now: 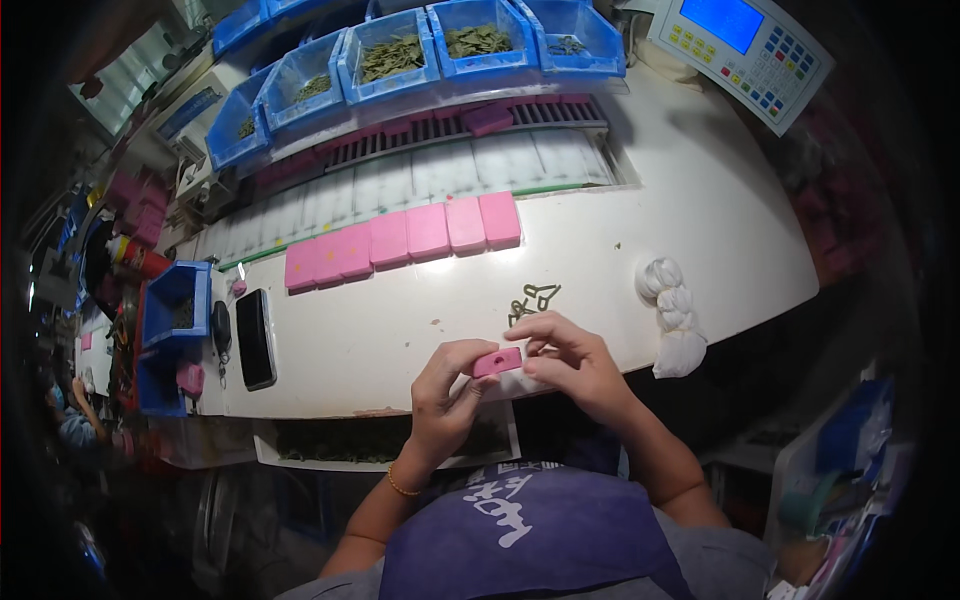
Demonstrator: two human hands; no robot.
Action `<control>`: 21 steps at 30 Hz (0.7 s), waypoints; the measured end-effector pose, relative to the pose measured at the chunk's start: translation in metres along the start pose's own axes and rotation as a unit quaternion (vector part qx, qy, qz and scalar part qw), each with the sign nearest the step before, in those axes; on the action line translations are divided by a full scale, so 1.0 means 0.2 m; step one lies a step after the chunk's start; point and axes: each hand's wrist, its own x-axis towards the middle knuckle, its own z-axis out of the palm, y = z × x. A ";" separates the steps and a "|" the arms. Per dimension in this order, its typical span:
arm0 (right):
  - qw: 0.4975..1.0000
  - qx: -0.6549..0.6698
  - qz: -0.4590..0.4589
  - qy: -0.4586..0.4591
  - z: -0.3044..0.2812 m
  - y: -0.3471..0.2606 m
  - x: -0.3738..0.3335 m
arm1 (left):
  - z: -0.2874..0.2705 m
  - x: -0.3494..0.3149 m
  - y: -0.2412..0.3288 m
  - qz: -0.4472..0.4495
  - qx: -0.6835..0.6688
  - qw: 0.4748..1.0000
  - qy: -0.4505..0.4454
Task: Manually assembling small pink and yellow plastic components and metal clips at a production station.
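- Left hand (443, 388): we see fingers clamped on a pink block (483, 366) near the table edge.
- Right hand (575, 368): beside it; whether fingertips meet, we cannot tell.
- Progress, we judge: row of blocks (408, 235) laid out; held block unfinished.

1. The desk (580, 220) is white, with a brownish patch along its front edge.
2. The block (486, 364) over that front edge is pink, with one dark spot.
3. The row of blocks (389, 240) nearer the back edge is a lighter pink.
4. The small pieces (541, 293) are dull olive-brass.
5. The phone (256, 340) near the left edge has a black face and silvery rim.
6. The bundle (682, 353) by the right edge is white.
7. The bins (585, 65) beyond the back edge are blue; the bits (392, 58) inside, greyish green.
8. The panel (740, 62) at the back right corner is pale, with a blue screen and yellow, blue and red keys.
9. The apron (590, 530) is purple with white lettering.
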 end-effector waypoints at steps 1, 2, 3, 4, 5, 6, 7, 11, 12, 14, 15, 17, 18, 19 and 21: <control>1.000 -0.001 0.001 0.004 0.02 0.00 0.00 | 0.00 0.01 0.01 0.041 0.040 0.998 0.002; 0.998 0.051 0.031 0.002 0.04 0.00 0.01 | 0.00 0.01 0.02 0.083 0.079 0.993 0.005; 0.993 0.103 0.060 -0.003 0.05 0.00 0.02 | 0.01 0.02 0.02 0.082 0.079 0.993 0.005; 0.991 0.124 0.057 0.004 0.06 0.01 0.02 | 0.01 0.02 0.03 0.083 0.082 0.993 0.002; 0.991 0.124 0.058 0.004 0.06 0.03 0.02 | 0.01 0.01 0.03 0.084 0.085 0.993 -0.001; 0.991 0.133 0.029 0.003 0.06 0.06 0.02 | 0.01 0.01 0.02 0.083 0.085 0.993 -0.001; 0.990 0.143 0.001 0.002 0.06 0.08 0.02 | 0.01 0.01 0.02 0.090 0.087 0.992 -0.003; 0.989 0.146 -0.003 0.003 0.08 0.10 0.02 | 0.01 0.01 0.02 0.110 0.090 0.990 -0.002; 0.990 0.138 -0.005 0.019 0.09 0.09 0.02 | 0.01 0.01 0.02 0.110 0.089 0.990 -0.003; 0.991 0.131 -0.006 0.035 0.10 0.08 0.03 | 0.00 0.02 0.00 0.135 0.108 0.985 -0.017; 0.991 0.123 0.010 0.044 0.11 0.07 0.04 | 0.00 0.02 0.00 0.134 0.108 0.985 -0.016; 0.992 0.115 0.026 0.051 0.11 0.05 0.06 | -0.01 0.01 0.00 0.088 0.082 0.993 -0.015; 0.975 0.191 0.047 0.102 0.09 0.04 0.07 | 0.00 0.00 0.00 0.089 0.082 0.993 -0.013; 0.950 0.265 0.066 0.151 0.08 0.03 0.08 | 0.00 -0.01 0.00 0.047 0.049 0.998 -0.007; 0.943 0.298 0.026 0.147 0.01 0.06 0.07 | -0.01 -0.02 0.01 0.007 0.018 1.000 0.002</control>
